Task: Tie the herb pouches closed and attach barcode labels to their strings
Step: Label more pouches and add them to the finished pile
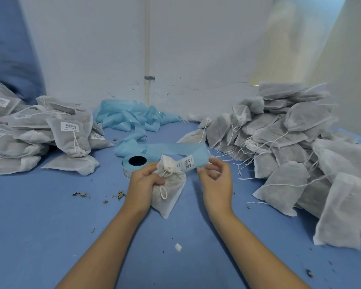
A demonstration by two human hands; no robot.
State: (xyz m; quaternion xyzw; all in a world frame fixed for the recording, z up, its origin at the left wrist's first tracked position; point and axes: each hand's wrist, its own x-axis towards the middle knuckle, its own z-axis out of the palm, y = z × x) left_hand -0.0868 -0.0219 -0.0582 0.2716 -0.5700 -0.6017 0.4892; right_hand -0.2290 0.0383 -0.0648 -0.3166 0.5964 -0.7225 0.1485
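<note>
Blue cloth covers the table (50,215). A big heap of unlabelled pouches (296,155) sits on the right, a smaller labelled pile (40,130) on the left, and crumpled blue backing strip (133,119) lies at the rear. A label roll (136,161) stands just behind the hands. The left hand (143,184) grips a tied herb pouch (171,190), fingers curled round it. The right hand (216,182) pinches the strip's end, beside a barcode label (187,163).
</note>
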